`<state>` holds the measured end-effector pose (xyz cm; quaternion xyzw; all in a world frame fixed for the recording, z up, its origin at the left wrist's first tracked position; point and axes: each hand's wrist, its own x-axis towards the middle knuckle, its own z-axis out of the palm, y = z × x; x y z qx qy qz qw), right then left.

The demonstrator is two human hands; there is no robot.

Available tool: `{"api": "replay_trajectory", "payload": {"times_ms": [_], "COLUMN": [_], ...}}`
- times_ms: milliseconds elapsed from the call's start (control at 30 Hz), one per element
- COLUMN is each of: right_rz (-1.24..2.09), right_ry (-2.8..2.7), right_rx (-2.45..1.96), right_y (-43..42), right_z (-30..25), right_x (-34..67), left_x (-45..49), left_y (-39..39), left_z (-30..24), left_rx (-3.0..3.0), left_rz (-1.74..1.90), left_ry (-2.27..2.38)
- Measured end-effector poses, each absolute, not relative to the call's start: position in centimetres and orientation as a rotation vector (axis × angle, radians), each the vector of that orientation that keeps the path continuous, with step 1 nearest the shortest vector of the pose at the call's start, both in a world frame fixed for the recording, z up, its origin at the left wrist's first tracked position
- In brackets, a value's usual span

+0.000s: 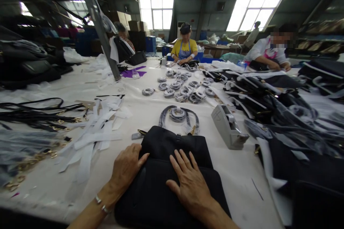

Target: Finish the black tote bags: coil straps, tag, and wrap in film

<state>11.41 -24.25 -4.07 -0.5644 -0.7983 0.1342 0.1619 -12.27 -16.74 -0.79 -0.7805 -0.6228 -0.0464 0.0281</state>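
Observation:
A black handbag lies flat on the white table in front of me, its wrapped handle stretching away from me. My right hand rests flat on the bag's front, fingers spread. At the bag's left edge is my left hand, its thumb laid on the black material and its other fingers curled at the side; whether they grip the edge is hidden. Inside the handle's loop sits a coiled, plastic-wrapped strap. A grey tape dispenser stands right of the bag.
Black straps with gold clasps and white strips lie on the left. Several coiled straps cover the table's middle. Black bags are piled on the right. A metal post rises at left. Co-workers sit across the table.

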Motion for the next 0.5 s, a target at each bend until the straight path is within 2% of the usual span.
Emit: {"api": "replay_trajectory", "payload": {"times_ms": [133,267,400,500], "right_rz": [0.400,0.393,0.542,0.882], "right_ry": [-2.292,-2.234,-1.857,-1.373], "right_rx": [-1.598,-1.525,-1.375,-1.339], "right_y": [-24.2,-24.2,-25.6,-29.4], "right_z": [-4.2,-3.2,-1.3,0.4], "right_x": [12.0,11.8,13.1,16.6], "left_x": [-10.9,-10.0,-10.1,-10.3], "left_y": [-17.5,-17.2,-16.3,-16.0], "left_z": [-1.1,-4.6,-7.2,-7.6], "left_rx": [-2.603,-2.767,-2.710,-2.804], "left_rz": [-0.518,-0.508,-0.523,-0.465], "left_ry": [-1.395,-0.805,-0.722,-0.713]}}
